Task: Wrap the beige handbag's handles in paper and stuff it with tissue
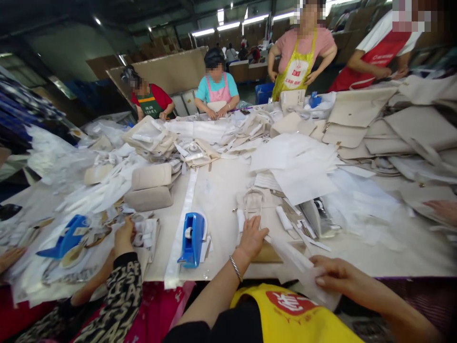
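Note:
My left hand point(252, 237), with a twisted silver bracelet at the wrist, lies with fingers stretched over a small beige bag point(253, 202) that has a strap or handle loop. Thumb and fingers of my right hand point(333, 275) pinch a thin white sheet of paper point(291, 259), which slants up toward the bag. Under that sheet, a tan flat piece point(267, 253) shows at the table edge; its kind is unclear. White paper-wrapped parts point(283, 218) lie to the right of the bag.
Blue tape dispensers stand to my left, one near point(193, 240) and one farther point(69, 237). A stack of white sheets point(296, 162) lies ahead. Beige bags point(360, 114) pile up at right. A co-worker's patterned sleeve point(123, 295) is close on my left; several people stand across the table.

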Tool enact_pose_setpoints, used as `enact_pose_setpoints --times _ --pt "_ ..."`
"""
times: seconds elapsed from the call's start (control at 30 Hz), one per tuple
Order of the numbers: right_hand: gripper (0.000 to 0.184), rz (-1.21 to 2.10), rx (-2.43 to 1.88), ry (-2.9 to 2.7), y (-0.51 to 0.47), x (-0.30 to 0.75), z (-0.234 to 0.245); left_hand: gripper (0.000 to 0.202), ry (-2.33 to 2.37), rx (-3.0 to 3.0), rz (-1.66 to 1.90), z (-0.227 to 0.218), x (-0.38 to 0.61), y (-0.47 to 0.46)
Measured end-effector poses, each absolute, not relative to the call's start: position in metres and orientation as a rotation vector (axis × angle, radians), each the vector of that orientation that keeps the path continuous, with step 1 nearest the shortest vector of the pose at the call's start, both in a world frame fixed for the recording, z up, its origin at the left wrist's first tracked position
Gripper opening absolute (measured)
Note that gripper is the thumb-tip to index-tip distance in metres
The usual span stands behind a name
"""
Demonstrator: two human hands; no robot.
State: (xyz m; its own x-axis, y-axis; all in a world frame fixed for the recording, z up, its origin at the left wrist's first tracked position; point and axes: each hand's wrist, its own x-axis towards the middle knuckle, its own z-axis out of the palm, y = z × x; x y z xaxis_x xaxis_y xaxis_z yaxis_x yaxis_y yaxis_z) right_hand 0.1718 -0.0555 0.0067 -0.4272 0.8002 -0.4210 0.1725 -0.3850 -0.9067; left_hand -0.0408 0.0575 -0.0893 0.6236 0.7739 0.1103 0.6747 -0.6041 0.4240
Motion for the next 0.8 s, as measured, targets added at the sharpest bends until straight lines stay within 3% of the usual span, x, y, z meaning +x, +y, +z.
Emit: enact_pose_setpoints --times 0.13,0.23,0.37,0.47,0.6,0.67,0.8 --pt "0.021 1.933 -1.463 -0.899 -0.082 0.158 0.004 0.042 1.181 2.226 0.618 -0.086 -0.036 0.045" --pt "0.019 1.902 -1.366 -0.478 -0.098 0.14 -0.006 0.042 1.319 1.625 0.791 -0.081 -0.03 0.027" --pt "0.011 1.796 -1.285 -0.243 -0.112 0.131 -0.013 0.038 1.216 0.562 0.56 -0.074 -0.019 0.009" --pt "0.014 1.835 -1.193 -0.22 -0.118 0.132 -0.014 0.043 0.937 0.153 0.415 -0.071 -0.007 0.004" --pt "0.02 1.921 -1.148 -0.315 -0.123 0.141 -0.022 0.026 0.639 0.007 0.523 -0.07 0.015 0.003" --pt "0.022 1.94 -1.215 -0.371 -0.126 0.148 -0.029 0.02 0.717 0.083 0.623 -0.074 0.025 0.003" --pt "0.026 1.832 -1.462 -0.584 -0.135 0.164 -0.043 0.027 0.985 0.289 0.655 -0.085 0.037 -0.002"
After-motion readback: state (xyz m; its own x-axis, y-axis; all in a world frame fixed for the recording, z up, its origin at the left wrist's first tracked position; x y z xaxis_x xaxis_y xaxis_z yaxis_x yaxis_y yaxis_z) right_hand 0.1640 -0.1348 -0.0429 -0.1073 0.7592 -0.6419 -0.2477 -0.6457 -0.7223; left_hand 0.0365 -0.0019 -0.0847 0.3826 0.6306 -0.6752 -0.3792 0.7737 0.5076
